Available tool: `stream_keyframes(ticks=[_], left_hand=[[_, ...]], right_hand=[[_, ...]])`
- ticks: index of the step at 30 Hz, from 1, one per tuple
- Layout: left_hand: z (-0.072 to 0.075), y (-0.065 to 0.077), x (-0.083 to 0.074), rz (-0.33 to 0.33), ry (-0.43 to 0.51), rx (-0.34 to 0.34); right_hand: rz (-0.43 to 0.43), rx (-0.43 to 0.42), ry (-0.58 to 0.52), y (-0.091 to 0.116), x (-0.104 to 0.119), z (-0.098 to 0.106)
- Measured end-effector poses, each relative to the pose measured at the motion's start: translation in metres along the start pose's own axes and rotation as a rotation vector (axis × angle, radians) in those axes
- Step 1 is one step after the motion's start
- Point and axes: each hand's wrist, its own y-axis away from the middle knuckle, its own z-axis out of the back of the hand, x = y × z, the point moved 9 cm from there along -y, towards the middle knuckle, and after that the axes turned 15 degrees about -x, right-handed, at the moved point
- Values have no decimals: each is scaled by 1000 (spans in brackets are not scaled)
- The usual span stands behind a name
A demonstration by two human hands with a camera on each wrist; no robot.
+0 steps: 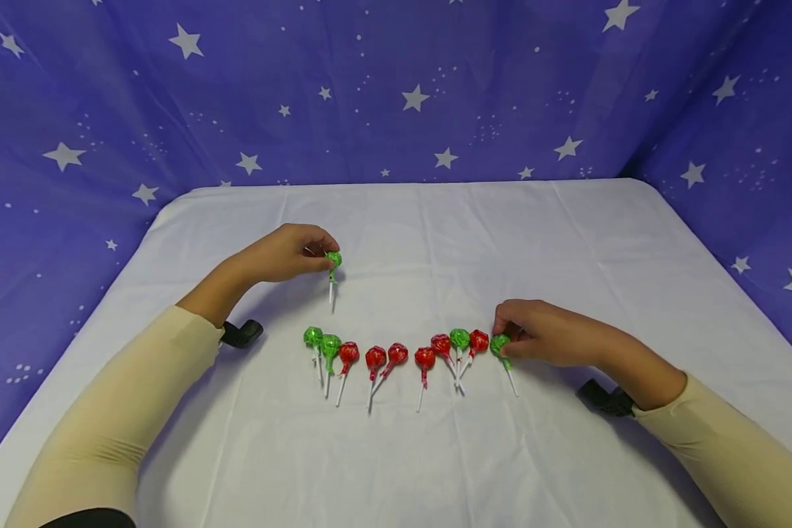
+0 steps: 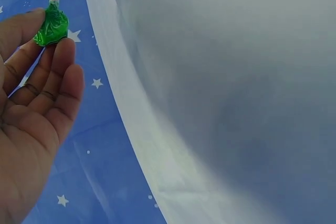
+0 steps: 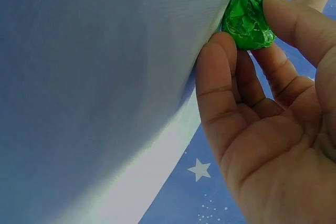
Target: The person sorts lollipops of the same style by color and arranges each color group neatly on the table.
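Observation:
My left hand [image 1: 290,253] pinches a green-wrapped lollipop [image 1: 334,259] by its candy end, above the far left part of the table, its white stick pointing down toward me. In the left wrist view, thumb and fingertips hold the green wrapper [image 2: 52,26]. At the right end of a row of lollipops, my right hand [image 1: 548,334] has thumb and fingers around the head of another green lollipop [image 1: 499,345]. The right wrist view shows its crinkled wrapper [image 3: 247,22] between them, close to the cloth. Beside it lies a red lollipop [image 1: 479,341], next to a green one [image 1: 460,338].
The row continues leftward with several red lollipops [image 1: 425,358] and two green ones [image 1: 330,345] at its left end. Some sticks cross. A white cloth [image 1: 396,462] covers the table; a blue star-patterned curtain [image 1: 396,88] hangs behind it.

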Motion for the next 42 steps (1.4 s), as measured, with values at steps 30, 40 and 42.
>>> stream_keyframes(ticks=[30, 40, 42], left_hand=[[-28, -136, 45, 258, 132, -114], [-35, -148, 59, 331, 26, -94], [-38, -151, 61, 334, 18, -90]], right_hand=[[-22, 23, -30, -3, -4, -6], [-14, 10, 9, 1, -3, -2], [-8, 9, 9, 0, -2, -2]])
